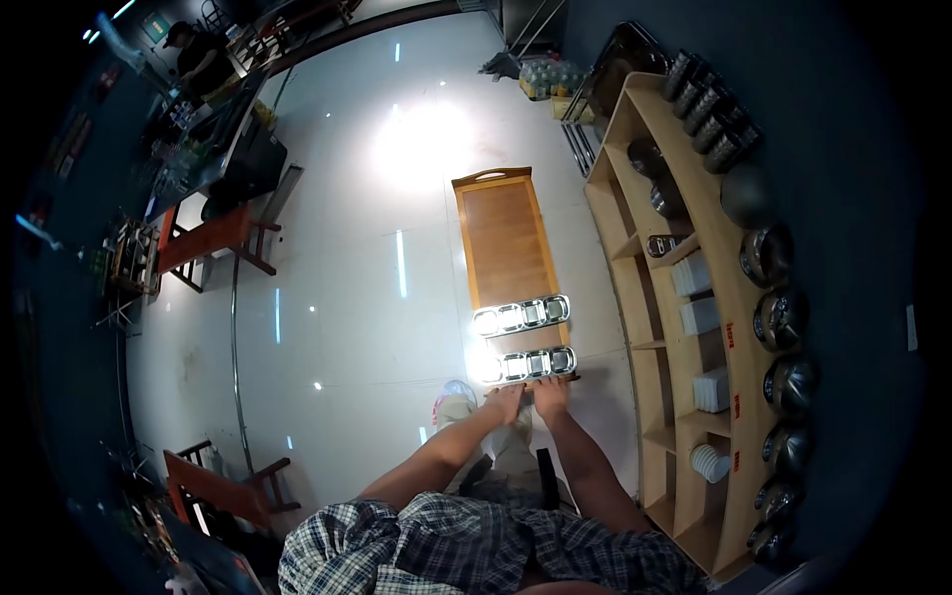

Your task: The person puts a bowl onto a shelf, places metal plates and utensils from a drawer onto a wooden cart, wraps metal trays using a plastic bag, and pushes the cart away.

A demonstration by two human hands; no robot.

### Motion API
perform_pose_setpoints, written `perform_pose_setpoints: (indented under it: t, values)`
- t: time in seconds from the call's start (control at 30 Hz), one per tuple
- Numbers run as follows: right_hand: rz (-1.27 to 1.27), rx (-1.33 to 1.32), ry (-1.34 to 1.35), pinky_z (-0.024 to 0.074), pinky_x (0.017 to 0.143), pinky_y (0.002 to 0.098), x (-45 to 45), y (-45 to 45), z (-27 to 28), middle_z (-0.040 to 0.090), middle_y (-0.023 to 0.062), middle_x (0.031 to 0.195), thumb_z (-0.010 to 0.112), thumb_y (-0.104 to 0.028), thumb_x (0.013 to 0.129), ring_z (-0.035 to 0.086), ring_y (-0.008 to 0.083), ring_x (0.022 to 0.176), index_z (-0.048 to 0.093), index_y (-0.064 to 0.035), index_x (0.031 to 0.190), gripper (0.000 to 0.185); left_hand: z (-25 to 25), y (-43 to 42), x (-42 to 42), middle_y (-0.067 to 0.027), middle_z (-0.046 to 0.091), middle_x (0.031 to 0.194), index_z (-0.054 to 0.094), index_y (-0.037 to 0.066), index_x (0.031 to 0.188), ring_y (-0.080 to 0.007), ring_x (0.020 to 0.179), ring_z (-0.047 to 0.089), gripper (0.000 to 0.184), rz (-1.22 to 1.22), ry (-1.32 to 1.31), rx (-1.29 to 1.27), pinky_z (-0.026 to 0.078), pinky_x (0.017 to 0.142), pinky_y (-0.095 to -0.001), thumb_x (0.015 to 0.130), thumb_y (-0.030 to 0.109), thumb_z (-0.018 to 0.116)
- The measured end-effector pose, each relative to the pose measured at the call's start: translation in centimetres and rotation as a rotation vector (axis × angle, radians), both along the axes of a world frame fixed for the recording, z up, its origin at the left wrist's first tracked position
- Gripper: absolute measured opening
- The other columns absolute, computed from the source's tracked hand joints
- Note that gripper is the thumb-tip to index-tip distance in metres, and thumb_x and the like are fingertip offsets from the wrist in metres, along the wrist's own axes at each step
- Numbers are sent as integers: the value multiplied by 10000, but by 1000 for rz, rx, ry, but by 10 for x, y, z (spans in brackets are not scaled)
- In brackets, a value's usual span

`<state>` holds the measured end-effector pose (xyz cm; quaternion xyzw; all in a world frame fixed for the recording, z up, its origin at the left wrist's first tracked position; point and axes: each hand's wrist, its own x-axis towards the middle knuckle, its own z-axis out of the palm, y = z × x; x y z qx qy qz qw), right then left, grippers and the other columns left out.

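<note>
A long wooden tray (504, 233) stretches out in front of me, with a raised handle end at the far side. Two shiny metal trays with several compartments lie across its near half: one farther off (523, 315), the other (528, 365) close to the near end. My left hand (506, 401) is closed at the wooden tray's near edge, left of the middle. Just beside it, my right hand (550, 396) grips the same edge. The fingertips of both hands are partly hidden, and glare covers the left ends of the metal trays.
On my right runs a wooden shelf unit (650, 342) with metal bowls (790, 385) on top and white containers (710, 390) inside. Red-brown benches (213, 243) stand to the left. A person (201, 61) is at a counter at the far left. Bottles (551, 79) are packed near the back wall.
</note>
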<state>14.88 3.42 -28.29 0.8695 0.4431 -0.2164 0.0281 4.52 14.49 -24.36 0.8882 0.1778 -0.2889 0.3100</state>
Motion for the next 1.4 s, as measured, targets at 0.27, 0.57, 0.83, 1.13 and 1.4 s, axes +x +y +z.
perform_pose_setpoints:
  t: [0.27,0.57,0.83,1.13,1.4]
  values:
    - [-62,-133,-56,342,956,530,-8,22,13,601,93,1116,477,-164,815,481,281,1130,675,-87,996,279,6,10,0,-119,472,1296,448,98,1263,-283,1209,446,479,94,49,-19,346,999,-464,792,158,505]
    - [-13,389,-217,385,947,517,-53,18,17,619,196,1017,572,-66,644,569,343,1010,641,34,999,375,-9,6,-53,-80,489,1294,472,130,1254,-250,1220,445,514,177,-7,39,324,1012,-476,752,159,574]
    - [110,542,-500,463,763,573,-125,11,-10,660,126,760,589,-121,573,654,272,709,692,-22,742,221,6,11,-123,-48,478,1307,465,165,1249,-209,1232,425,457,162,-5,92,253,1052,-507,796,176,524]
    - [154,-114,-62,384,833,605,-193,-12,10,666,76,969,481,-168,827,618,266,976,703,-114,892,237,-13,-28,-185,-32,606,1136,608,157,1078,-180,1112,538,280,63,61,303,367,949,-449,882,189,410]
    - [173,-263,136,485,809,425,-231,-62,26,639,74,1085,454,-142,865,610,247,1010,672,-109,1028,274,-9,-85,-236,-83,654,1004,679,129,948,-233,949,617,240,22,-62,409,486,783,-376,820,171,480]
